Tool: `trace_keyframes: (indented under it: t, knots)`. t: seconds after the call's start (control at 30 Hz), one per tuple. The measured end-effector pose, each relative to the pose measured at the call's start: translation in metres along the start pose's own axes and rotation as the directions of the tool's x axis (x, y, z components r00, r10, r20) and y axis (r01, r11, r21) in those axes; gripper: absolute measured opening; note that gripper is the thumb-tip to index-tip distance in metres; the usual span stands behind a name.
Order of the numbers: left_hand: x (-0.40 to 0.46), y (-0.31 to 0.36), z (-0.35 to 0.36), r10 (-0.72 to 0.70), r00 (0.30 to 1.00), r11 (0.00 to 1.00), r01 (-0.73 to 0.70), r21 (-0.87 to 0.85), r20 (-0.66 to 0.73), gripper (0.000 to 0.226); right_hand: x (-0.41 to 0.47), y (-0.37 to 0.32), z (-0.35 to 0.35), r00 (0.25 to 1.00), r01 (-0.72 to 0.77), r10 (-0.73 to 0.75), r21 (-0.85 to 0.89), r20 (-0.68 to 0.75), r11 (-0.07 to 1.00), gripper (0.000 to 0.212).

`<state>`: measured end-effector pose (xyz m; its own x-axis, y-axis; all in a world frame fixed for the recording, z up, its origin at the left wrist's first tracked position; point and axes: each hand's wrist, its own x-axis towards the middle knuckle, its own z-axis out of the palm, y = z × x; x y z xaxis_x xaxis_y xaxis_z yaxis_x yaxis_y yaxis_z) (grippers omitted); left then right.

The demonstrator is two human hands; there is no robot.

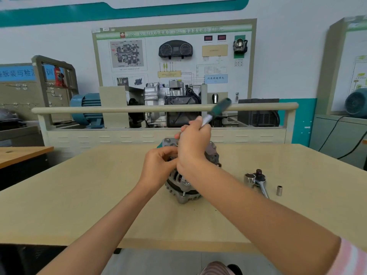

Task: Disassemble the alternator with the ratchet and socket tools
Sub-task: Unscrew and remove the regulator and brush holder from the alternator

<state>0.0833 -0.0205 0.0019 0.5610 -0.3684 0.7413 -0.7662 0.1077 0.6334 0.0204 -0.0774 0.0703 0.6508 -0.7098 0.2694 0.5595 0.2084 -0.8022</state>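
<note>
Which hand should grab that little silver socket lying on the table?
Probably the left hand: it only steadies the alternator. The small socket lies nearer the right hand, but that one grips the green-handled tool.

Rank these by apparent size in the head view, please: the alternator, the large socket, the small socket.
1. alternator, largest although the hands hide part of it.
2. large socket, beside the ratchet head.
3. small socket, smallest.
All three lie on the table at a similar distance, so the order is safe.
</note>
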Motion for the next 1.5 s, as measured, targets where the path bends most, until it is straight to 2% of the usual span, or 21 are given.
trace_keyframes:
  t: [0.07,0.2,0.27,0.33,0.4,0.43,0.5,0.53,0.6,0.67,0.7,0.77,0.87,0.93,1.03,1.1,1.2,1.27,1.33,1.4,1.5]
  knots:
    - [0.003,0.001,0.0,-0.01,1.0,1.0,0.01,0.016,0.023,0.046,0.003,-0.002,0.001,0.997,-0.08,0.08,0.002,0.009,0.997,0.024]
    - [0.006,0.002,-0.004,-0.038,0.992,0.999,0.042,-0.031,0.118,0.026,0.02,-0.015,0.0,0.942,-0.224,0.269,-0.217,0.202,0.95,0.022]
    - [0.005,0.002,-0.005,-0.034,0.99,0.999,0.04,-0.036,0.14,0.02,0.028,-0.022,-0.003,0.88,-0.183,0.332,-0.404,0.34,0.896,0.024]
    - [0.003,0.001,-0.006,-0.03,0.988,0.999,0.032,-0.012,0.148,0.019,0.033,-0.028,-0.002,0.785,-0.104,0.418,-0.567,0.458,0.817,0.027]
    - [0.001,0.001,-0.005,-0.017,0.991,1.0,0.017,0.001,0.135,0.019,0.034,-0.032,-0.003,0.71,-0.038,0.486,-0.66,0.51,0.75,0.027]
    - [0.0,0.001,-0.005,-0.013,0.993,1.0,0.014,-0.007,0.119,0.02,0.034,-0.033,-0.003,0.699,-0.023,0.491,-0.67,0.52,0.742,0.027]
    - [-0.001,0.001,-0.004,-0.018,0.996,0.999,0.021,-0.031,0.091,0.02,0.03,-0.029,-0.002,0.752,-0.022,0.42,-0.617,0.508,0.787,0.025]
    - [-0.002,0.001,-0.004,-0.019,0.996,0.999,0.023,-0.041,0.082,0.024,0.026,-0.022,-0.001,0.824,-0.014,0.32,-0.548,0.467,0.836,0.023]
    - [-0.003,0.0,-0.003,0.0,0.998,1.0,0.001,-0.02,0.058,0.048,0.015,-0.003,0.002,0.964,0.038,0.052,-0.328,0.259,0.944,0.018]
    - [-0.003,-0.001,-0.002,0.021,0.999,0.999,-0.022,0.037,0.044,0.064,0.006,0.011,0.006,0.994,0.111,-0.11,-0.105,0.013,0.988,0.018]
    - [-0.003,-0.001,-0.002,0.024,0.999,0.998,-0.026,0.051,0.042,0.066,0.006,0.015,0.008,0.991,0.126,-0.129,-0.056,-0.036,0.99,0.021]
    - [-0.003,0.0,-0.003,0.009,0.999,0.999,-0.011,0.041,0.048,0.063,0.01,0.016,0.01,0.993,0.115,-0.116,-0.108,-0.009,0.988,0.023]
    - [-0.001,-0.002,-0.006,-0.034,0.996,0.999,0.035,-0.007,0.085,0.044,0.018,0.009,0.01,0.979,0.017,0.036,-0.255,0.202,0.967,0.013]
    - [-0.003,-0.002,-0.006,-0.051,0.993,0.999,0.052,-0.007,0.107,0.024,0.023,0.001,0.008,0.905,-0.071,0.2,-0.331,0.374,0.941,0.017]
    - [-0.008,-0.002,-0.005,-0.032,0.993,0.998,0.025,0.06,0.116,0.014,0.03,-0.012,0.003,0.69,-0.112,0.408,-0.469,0.597,0.876,0.02]
    - [-0.009,-0.002,-0.006,-0.023,0.993,0.998,0.017,0.059,0.118,0.013,0.033,-0.017,0.0,0.542,-0.106,0.493,-0.527,0.68,0.843,0.021]
    - [-0.009,0.001,-0.006,-0.029,0.99,0.999,0.023,0.044,0.136,0.012,0.039,-0.021,-0.004,0.446,-0.138,0.54,-0.542,0.714,0.829,0.023]
    - [-0.009,0.001,-0.006,-0.015,0.991,0.999,0.007,0.054,0.134,0.012,0.043,-0.022,-0.006,0.439,-0.18,0.542,-0.521,0.716,0.834,0.022]
    - [-0.01,0.0,-0.005,0.004,0.991,0.998,-0.012,0.059,0.131,0.021,0.044,-0.019,-0.009,0.47,-0.2,0.507,-0.472,0.723,0.859,0.022]
    - [-0.01,-0.002,-0.004,0.013,0.993,0.998,-0.02,0.057,0.12,0.031,0.042,-0.015,-0.011,0.525,-0.211,0.45,-0.401,0.723,0.891,0.022]
    - [-0.013,-0.003,-0.005,0.025,0.995,0.998,-0.03,0.059,0.092,0.03,0.036,-0.012,-0.014,0.64,-0.199,0.347,-0.288,0.685,0.936,0.02]
